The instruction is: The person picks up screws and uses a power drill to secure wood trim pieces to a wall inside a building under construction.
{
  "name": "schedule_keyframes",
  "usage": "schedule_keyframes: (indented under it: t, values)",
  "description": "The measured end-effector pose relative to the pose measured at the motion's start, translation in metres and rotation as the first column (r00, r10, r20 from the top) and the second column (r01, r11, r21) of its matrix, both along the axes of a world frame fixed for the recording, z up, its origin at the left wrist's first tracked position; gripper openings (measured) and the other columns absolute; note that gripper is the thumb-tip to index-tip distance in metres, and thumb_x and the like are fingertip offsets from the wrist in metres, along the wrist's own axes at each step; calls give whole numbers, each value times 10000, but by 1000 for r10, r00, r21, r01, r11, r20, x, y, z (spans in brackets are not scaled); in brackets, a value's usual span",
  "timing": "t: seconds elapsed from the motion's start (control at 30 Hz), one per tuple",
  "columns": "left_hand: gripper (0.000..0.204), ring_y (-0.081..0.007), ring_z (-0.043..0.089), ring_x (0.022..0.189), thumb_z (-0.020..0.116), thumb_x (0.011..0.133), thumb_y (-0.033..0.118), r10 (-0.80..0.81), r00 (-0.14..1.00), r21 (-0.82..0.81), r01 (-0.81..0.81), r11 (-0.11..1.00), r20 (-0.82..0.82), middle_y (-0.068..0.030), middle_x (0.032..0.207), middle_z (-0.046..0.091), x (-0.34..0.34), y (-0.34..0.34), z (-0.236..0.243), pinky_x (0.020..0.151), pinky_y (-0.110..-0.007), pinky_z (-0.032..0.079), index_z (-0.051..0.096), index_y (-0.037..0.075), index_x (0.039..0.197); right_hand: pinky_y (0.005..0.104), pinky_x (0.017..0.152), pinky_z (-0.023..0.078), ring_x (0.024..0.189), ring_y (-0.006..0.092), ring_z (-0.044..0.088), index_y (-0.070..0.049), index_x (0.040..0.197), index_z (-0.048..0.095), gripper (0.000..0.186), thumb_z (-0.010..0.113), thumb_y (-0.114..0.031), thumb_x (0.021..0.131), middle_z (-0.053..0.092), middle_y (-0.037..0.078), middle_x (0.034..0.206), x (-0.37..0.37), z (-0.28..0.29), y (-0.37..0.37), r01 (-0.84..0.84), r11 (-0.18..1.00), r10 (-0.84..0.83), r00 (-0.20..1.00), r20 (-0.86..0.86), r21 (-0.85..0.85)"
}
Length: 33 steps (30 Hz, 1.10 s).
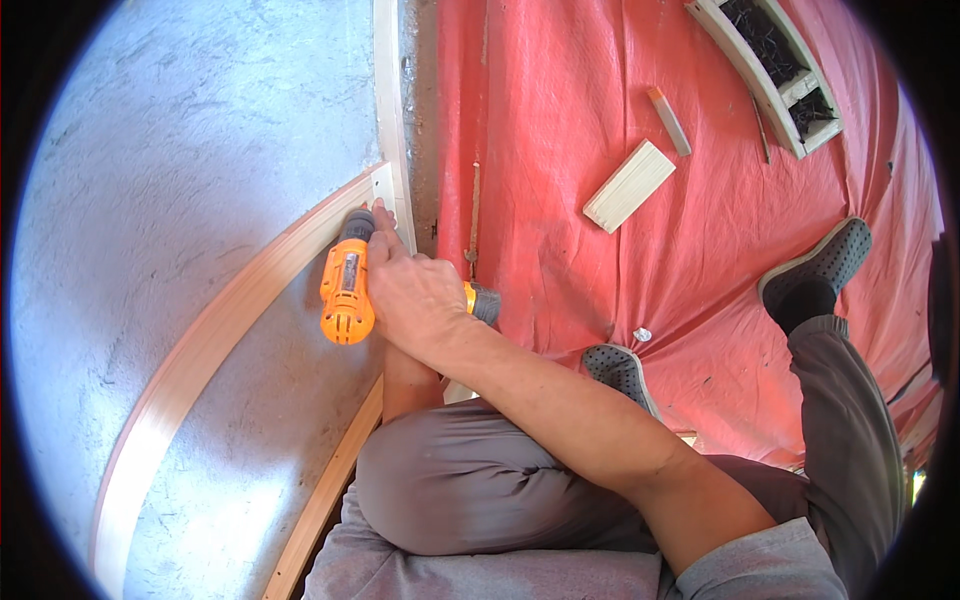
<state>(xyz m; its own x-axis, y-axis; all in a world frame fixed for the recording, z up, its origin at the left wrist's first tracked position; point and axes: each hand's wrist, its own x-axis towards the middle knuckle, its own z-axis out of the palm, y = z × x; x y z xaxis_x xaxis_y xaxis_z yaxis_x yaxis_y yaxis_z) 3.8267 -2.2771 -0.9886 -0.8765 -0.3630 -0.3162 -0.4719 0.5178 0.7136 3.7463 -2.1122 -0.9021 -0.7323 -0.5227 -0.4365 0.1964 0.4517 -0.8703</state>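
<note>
An orange and black cordless drill (347, 290) is in my right hand (425, 305), which wraps its handle. The battery end sticks out at the right of the hand. The chuck points away from me, at the joint where a curved wooden strip (215, 305) meets a pale upright wooden strip (392, 110). Fingertips lie beside the chuck, close to the wood; whose they are is hard to tell. My left forearm comes up below the right wrist, and the left hand behind it is mostly hidden, so its grip does not show.
A red tarp (550, 130) with folds covers the floor at right. On it lie a wood block (630, 187), a thin orange-tipped stick (670, 122) and a wooden tray (765, 75) of dark screws or nails. A blue-grey panel (200, 130) fills the left. Another wooden strip (330, 490) runs beside my knee.
</note>
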Motion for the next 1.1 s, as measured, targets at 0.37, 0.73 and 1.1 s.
schedule_keyframes:
  t: [0.37,0.73,1.1]
  values:
    - [201,-330,776,803,742,1005,250,11,1000,8,-11,1000,-10,-162,898,784,-2,-2,-2,694,-416,612,763,78,1107,396,807,667,1166,345,766,179,1340,530,594,737,-63,838,335,411,1662,-3,-2,-4,-39,999,39,999,9,5]
    - [204,-329,776,810,739,1008,252,16,1000,10,-16,1000,0,-163,906,785,-1,-2,5,699,-415,611,763,78,1112,403,799,667,1088,330,793,177,1348,528,627,759,-74,821,344,402,1663,-1,-2,-6,-23,999,25,998,-56,46]
    - [207,-327,776,816,736,1010,254,10,1000,17,-9,1000,-4,-164,914,786,-4,-1,4,705,-414,611,762,79,1117,397,792,668,1035,319,806,161,1309,548,558,738,-89,848,383,411,1636,-1,-5,-8,-4,998,8,998,-69,58]
